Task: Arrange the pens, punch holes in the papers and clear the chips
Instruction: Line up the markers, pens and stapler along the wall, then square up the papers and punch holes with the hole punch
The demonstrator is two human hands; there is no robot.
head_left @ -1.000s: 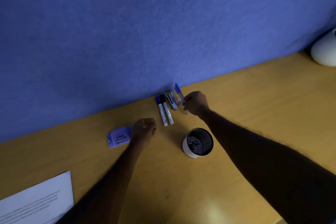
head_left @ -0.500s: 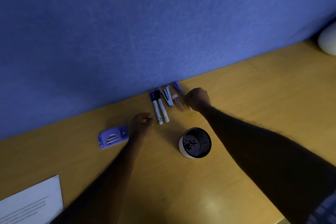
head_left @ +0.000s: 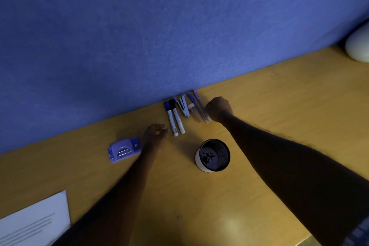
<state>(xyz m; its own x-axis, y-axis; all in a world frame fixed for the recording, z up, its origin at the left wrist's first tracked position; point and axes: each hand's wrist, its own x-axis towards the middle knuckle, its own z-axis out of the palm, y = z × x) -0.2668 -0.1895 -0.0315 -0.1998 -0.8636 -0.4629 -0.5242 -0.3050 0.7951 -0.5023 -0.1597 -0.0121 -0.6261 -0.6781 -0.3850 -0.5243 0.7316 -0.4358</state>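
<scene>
Against the blue wall lie two white markers [head_left: 175, 121] with blue and black caps, a small metal stapler-like tool [head_left: 184, 107], a pinkish item [head_left: 194, 111] and two thin pens [head_left: 200, 107], side by side. My right hand [head_left: 218, 109] is a curled fist just right of the thin pens; I cannot tell if it touches them. My left hand [head_left: 155, 134] rests on the desk with curled fingers, holding nothing, just left of the markers' lower ends. A purple hole punch [head_left: 123, 150] sits left of that hand. Printed paper [head_left: 34, 223] lies at the bottom left.
A white cup with a dark inside [head_left: 212, 155] stands on the yellow desk [head_left: 279, 96] in front of the pens, between my forearms. A white rounded object [head_left: 357, 46] sits at the far right against the wall. The blue wall closes the desk's far side.
My right hand held a blue pen lifted a second ago; the pen now lies in the row by the wall. My left hand moved off the hole punch towards the markers.
</scene>
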